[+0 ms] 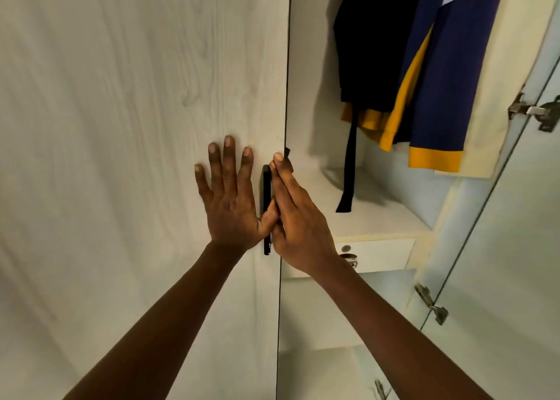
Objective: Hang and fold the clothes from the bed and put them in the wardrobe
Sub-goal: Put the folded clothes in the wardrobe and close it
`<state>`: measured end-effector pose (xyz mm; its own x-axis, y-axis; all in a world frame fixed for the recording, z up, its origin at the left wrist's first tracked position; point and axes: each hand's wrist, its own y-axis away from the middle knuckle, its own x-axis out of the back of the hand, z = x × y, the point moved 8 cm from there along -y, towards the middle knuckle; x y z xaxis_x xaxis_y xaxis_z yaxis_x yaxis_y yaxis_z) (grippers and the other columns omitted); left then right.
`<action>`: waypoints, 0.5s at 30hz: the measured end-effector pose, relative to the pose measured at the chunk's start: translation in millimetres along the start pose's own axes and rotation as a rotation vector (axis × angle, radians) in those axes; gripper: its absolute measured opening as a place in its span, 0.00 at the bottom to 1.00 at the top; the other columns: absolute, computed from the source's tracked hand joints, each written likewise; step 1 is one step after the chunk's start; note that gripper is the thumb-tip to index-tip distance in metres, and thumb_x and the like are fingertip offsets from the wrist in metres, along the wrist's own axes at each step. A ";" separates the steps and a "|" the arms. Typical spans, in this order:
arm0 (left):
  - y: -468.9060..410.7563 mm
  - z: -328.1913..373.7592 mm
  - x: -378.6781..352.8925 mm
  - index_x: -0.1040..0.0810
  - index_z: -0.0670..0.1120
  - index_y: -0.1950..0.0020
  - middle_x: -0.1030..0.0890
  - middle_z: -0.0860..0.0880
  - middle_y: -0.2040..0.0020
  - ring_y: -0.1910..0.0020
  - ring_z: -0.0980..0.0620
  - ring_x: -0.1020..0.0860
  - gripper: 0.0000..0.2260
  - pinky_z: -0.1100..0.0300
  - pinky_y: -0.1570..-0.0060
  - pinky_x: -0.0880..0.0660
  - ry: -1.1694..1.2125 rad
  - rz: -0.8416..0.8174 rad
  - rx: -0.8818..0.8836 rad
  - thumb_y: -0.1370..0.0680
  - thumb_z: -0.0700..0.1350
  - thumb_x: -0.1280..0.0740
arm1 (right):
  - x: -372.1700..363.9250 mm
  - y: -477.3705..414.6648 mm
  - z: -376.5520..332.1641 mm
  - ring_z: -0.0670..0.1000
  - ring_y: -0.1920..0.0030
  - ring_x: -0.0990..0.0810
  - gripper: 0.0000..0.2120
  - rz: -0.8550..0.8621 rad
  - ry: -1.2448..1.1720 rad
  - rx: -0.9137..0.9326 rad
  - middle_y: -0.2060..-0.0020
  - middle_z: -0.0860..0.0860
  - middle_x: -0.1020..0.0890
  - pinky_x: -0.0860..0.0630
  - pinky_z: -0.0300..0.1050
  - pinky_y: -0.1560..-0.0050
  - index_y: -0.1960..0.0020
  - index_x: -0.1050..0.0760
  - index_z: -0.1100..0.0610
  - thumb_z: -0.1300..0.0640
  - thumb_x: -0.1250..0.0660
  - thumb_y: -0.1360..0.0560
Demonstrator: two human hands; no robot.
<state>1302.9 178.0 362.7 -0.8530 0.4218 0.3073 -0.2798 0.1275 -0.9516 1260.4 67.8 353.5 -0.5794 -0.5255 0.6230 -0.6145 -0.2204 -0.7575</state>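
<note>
One left hand (230, 205) and one right hand (298, 227), fingers straight, touch one wardrobe door (121, 96).

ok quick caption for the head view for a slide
Left hand flat on the closed wardrobe door, right hand at its black handle; hung clothes in the open side

Pale wood-grain wardrobe door (121, 127); steel hinges (530, 112) at right.

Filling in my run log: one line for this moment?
left hand flat on wardrobe door | right hand by handle | clothes hanging inside
</note>
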 end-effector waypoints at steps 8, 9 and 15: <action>5.0 -3.3 -30.7 0.42 0.44 0.16 0.44 0.42 0.16 0.17 0.37 0.52 0.36 0.34 0.21 0.53 0.001 -0.072 -0.119 0.18 0.65 0.47 | -18.2 -14.6 11.6 0.54 0.34 0.22 0.39 -0.011 0.065 -0.118 0.16 0.44 0.58 0.18 0.51 0.56 0.15 0.53 0.55 0.62 0.38 0.21; 5.6 -3.0 -28.3 0.41 0.44 0.16 0.43 0.42 0.16 0.17 0.37 0.50 0.36 0.34 0.21 0.52 0.022 -0.056 -0.114 0.18 0.64 0.45 | -14.8 -13.6 8.6 0.54 0.32 0.24 0.39 -0.007 0.077 -0.122 0.16 0.44 0.57 0.17 0.52 0.55 0.15 0.53 0.55 0.62 0.38 0.21; 19.6 47.2 2.3 0.33 0.41 0.21 0.40 0.36 0.18 0.18 0.34 0.44 0.29 0.27 0.24 0.49 0.471 0.057 -0.073 0.19 0.51 0.35 | 38.7 43.2 -3.5 0.49 0.21 0.36 0.38 0.044 0.110 -0.281 0.17 0.45 0.46 0.19 0.46 0.41 0.17 0.41 0.52 0.66 0.33 0.24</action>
<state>1274.6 139.1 345.2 -0.5692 0.7885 0.2330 -0.1924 0.1478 -0.9701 1209.6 40.8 345.6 -0.6540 -0.4343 0.6194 -0.7024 0.0447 -0.7104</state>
